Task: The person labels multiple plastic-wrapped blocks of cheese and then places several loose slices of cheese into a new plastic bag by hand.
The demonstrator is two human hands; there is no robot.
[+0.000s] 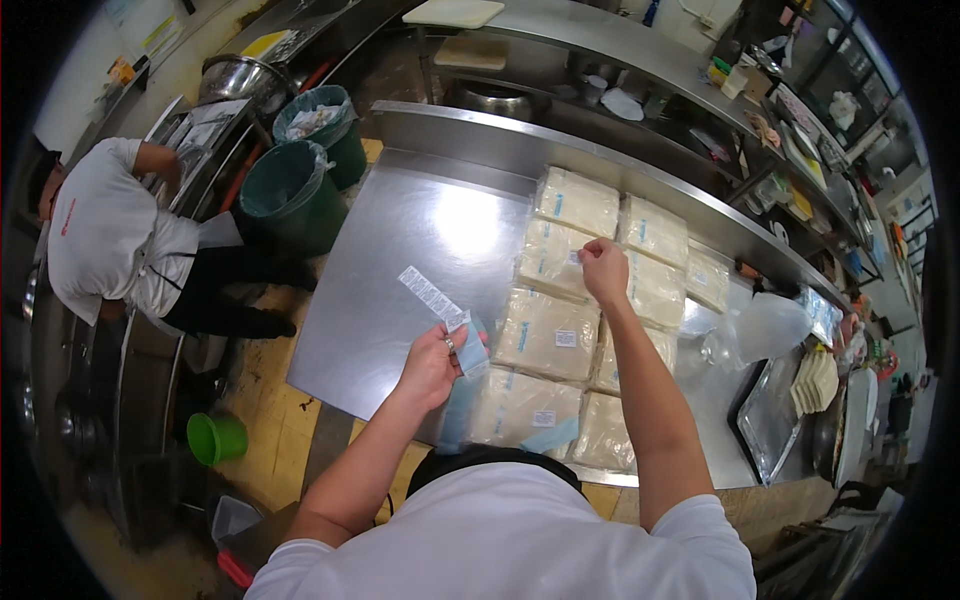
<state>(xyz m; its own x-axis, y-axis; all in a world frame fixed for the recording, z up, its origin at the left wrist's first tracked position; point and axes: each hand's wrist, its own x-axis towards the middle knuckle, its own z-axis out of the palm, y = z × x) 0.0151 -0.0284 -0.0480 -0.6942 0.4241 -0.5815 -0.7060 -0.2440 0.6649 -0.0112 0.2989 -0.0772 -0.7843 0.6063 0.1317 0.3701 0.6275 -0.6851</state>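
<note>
My left hand (432, 368) is closed on a strip of white printed labels (428, 292) with blue backing paper (472, 348) hanging from it, left of the packages. My right hand (605, 270) has its fingertips pinched at a small white label (574, 258) on a wrapped pale package (550, 240) in the second row. Flat, plastic-wrapped pale packages lie in rows across the steel table (380, 260). Some bear white labels, such as the one nearer me (545, 330). A blue paper piece (550, 435) lies on the nearest package.
A co-worker (120, 230) bends over a left-hand counter, beside green bins (285, 190) and a green bucket (205, 437). At the right sit a steel tray (765, 410), a plastic bag (760, 325) and stacked pale pieces (815, 380). A steel counter (590, 30) runs along the back.
</note>
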